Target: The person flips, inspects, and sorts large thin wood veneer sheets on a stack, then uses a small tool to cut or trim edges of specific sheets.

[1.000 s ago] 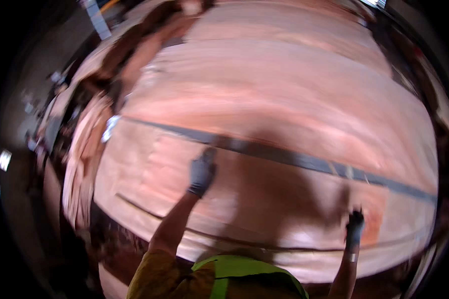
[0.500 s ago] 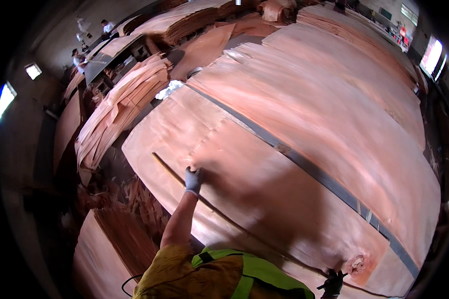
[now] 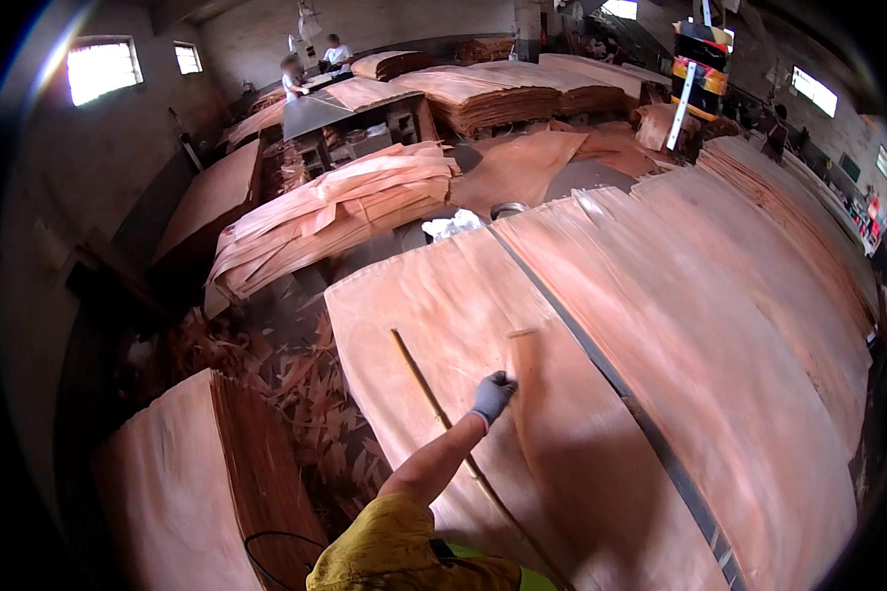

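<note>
Veneer sheet (image 3: 581, 443) runs out of view below

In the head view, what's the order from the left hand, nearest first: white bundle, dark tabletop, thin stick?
1. Thin stick: on the wood sheet, left of the left hand.
2. White bundle: past the sheet's far edge.
3. Dark tabletop: upper left.

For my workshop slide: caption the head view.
Gloved left hand over a broad reddish sheet with a thin stick lying on it, stacked sheets beyond.
</note>
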A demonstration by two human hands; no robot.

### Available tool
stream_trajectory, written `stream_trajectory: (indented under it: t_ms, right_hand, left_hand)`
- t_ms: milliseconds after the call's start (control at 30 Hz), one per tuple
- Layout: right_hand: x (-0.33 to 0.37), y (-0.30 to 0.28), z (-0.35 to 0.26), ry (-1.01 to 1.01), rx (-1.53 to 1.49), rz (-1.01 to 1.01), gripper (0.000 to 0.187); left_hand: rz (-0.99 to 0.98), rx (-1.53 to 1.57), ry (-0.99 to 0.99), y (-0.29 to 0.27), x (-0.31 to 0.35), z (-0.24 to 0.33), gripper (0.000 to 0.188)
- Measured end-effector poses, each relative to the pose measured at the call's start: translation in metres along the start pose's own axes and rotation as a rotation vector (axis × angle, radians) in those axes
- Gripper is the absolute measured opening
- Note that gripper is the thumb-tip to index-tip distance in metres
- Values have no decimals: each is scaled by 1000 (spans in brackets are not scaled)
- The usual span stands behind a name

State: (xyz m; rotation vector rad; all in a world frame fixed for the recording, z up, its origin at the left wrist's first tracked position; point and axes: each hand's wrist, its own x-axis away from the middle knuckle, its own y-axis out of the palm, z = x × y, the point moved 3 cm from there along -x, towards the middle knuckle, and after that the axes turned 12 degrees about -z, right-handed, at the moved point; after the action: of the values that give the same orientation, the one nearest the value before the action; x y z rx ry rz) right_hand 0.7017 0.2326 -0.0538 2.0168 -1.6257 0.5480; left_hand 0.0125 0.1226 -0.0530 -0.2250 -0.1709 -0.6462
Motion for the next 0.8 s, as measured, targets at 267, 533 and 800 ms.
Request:
stream_trajectory:
  t_ms: [267,533,800]
  right_hand:
    - [4,-48,21,2,-187,-14,19]
    - [-13,-104,66,35,-348,119,29]
    - [2,-87,67,28,-328,102,29]
  left_hand:
    - [-50,126,224,-12,-45,-15,16]
    - [94,-290,-201,-20,-57,-38,30]
    - [204,-577,-130,-33,-42,-27,30]
